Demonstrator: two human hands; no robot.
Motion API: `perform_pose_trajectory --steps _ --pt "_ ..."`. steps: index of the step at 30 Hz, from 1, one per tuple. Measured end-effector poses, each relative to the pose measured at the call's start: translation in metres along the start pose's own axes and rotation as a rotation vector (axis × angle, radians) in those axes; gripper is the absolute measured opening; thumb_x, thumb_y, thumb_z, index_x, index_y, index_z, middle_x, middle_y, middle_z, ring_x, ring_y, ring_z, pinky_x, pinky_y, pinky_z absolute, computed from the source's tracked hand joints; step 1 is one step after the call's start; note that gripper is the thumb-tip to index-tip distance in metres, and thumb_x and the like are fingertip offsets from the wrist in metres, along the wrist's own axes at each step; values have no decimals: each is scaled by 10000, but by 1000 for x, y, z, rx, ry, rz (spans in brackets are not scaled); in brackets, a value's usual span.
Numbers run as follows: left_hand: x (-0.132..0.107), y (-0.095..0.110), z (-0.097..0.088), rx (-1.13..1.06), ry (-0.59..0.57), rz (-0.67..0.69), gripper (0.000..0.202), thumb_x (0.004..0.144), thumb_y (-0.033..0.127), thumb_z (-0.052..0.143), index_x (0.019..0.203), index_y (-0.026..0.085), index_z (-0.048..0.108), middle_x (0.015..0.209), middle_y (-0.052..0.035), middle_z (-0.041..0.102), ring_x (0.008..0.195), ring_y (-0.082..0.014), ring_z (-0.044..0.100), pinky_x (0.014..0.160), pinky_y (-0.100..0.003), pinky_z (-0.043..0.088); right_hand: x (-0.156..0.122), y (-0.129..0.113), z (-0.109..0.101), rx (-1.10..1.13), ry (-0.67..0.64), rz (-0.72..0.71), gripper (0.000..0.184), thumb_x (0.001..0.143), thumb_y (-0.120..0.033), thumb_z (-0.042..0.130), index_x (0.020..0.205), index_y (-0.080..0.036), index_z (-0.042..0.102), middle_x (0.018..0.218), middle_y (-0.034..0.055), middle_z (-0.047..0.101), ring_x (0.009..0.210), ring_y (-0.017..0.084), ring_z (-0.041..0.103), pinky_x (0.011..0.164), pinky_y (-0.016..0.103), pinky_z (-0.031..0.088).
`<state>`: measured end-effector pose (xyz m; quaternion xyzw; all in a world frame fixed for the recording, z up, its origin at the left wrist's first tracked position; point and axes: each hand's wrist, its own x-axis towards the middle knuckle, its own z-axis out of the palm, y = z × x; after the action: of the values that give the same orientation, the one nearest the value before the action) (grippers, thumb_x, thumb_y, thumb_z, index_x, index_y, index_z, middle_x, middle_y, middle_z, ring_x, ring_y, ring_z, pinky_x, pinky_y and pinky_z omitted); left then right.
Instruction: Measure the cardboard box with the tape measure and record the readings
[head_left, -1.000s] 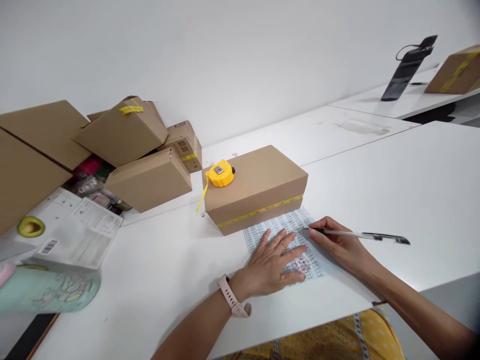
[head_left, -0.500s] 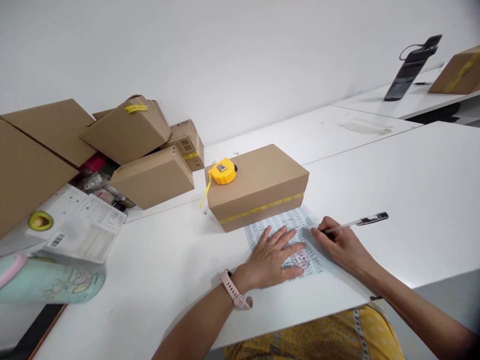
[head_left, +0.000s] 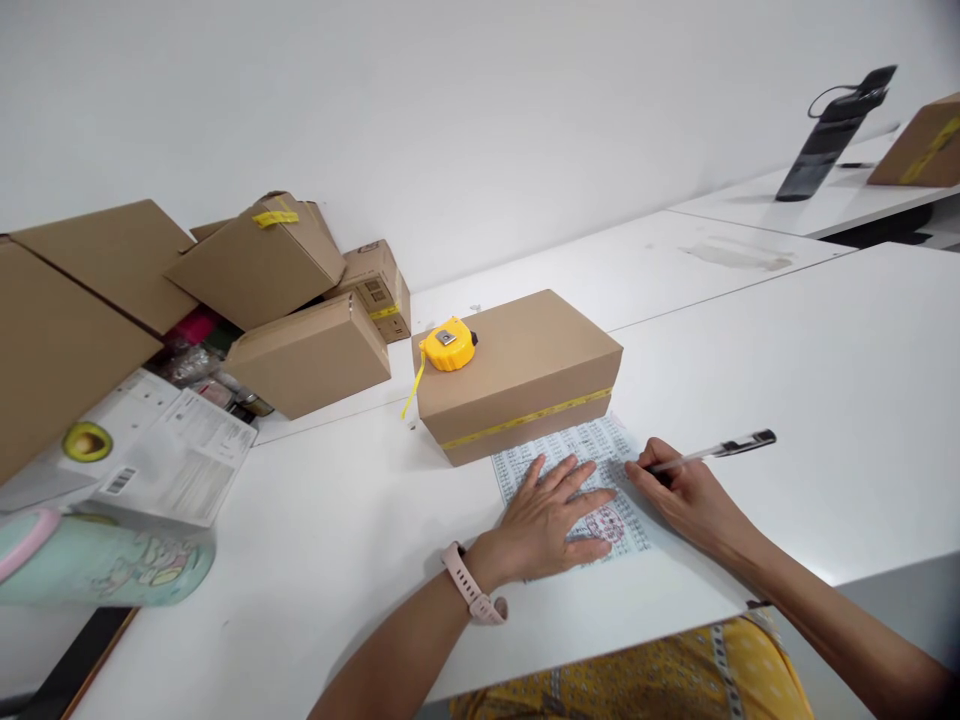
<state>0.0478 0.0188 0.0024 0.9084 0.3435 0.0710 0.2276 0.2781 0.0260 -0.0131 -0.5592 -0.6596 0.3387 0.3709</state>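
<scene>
A sheet of paper [head_left: 541, 452], densely covered in small dark writing with a red round print, lies on the white table. Spread flat across it is my left hand [head_left: 551, 515], fingers apart, a pink band on the wrist. My right hand [head_left: 679, 495] pinches a clear pen [head_left: 712, 452] with a black cap end, its writing end down by the paper's right edge; my fingers hide the tip. Just beyond the paper sits a closed cardboard box [head_left: 525, 365] with a yellow tape strip. On its top left rests a yellow tape measure [head_left: 448, 345], a short piece of blade hanging out.
Several cardboard boxes [head_left: 307, 355] are piled at the left, near a white printed package [head_left: 176, 455] and a mint-green bottle [head_left: 127, 560]. A dark bottle [head_left: 825, 145] and another taped box [head_left: 919, 145] stand at the far right.
The whole view has shifted very slightly to the right. Both hands stay in nearly the same place on the paper, with the pen still in my right hand.
</scene>
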Motion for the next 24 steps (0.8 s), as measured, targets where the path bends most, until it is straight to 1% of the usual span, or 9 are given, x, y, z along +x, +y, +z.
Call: perform_pose_trajectory --steps 10,14,20,24 --pt "0 0 -1 6 -10 -3 617 953 562 474 1493 291 349 1631 -64 199 1518 -225 68 1225 -526 30 0 -3 1 18 -30 25 271 871 -396 566 690 -234 444 557 -63 337 520 113 310 477 258 255" --pt "0 -1 0 19 -4 0 608 958 557 466 1492 289 350 1632 -57 196 1518 -231 72 1228 -522 33 0 -3 0 19 -46 45 268 862 -402 561 690 -232 444 545 -66 340 503 106 311 464 255 252" --pt "0 -1 1 30 -18 -8 607 957 565 460 1497 322 327 1636 -37 179 1519 -221 63 1227 -529 34 0 3 0 -9 7 30 297 875 -431 540 677 -235 438 541 -68 315 503 108 302 463 256 247" --pt "0 -1 1 34 -15 -5 608 957 561 462 1495 307 338 1634 -49 184 1518 -231 74 1228 -527 39 1 6 1 -18 6 21 293 889 -434 530 692 -235 443 546 -68 319 507 110 300 465 255 251"
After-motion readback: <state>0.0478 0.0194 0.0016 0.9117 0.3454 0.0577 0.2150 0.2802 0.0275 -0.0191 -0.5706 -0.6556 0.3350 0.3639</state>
